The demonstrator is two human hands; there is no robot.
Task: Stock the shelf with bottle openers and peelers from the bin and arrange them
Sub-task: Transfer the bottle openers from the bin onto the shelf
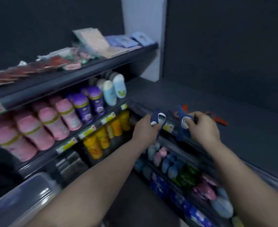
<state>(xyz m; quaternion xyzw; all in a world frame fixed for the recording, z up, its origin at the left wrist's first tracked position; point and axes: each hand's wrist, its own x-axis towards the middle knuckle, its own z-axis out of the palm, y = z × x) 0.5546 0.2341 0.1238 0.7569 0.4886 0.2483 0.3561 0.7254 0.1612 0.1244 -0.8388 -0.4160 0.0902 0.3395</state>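
Holding one dark-blue plastic utensil with white oval patches [158, 119] in the left hand [145, 128] and a second dark-blue utensil [183, 122] in the right hand [203, 126], the person reaches both over the dark top shelf [233, 115]. Each grip is closed around its piece, long axis roughly upright. Orange-red utensils [217, 117] already lie just beyond the right hand, which looks nearer the shelf surface. Blur hides whether these are openers or peelers.

Dark walls [225, 38], pale pillar [143, 22]
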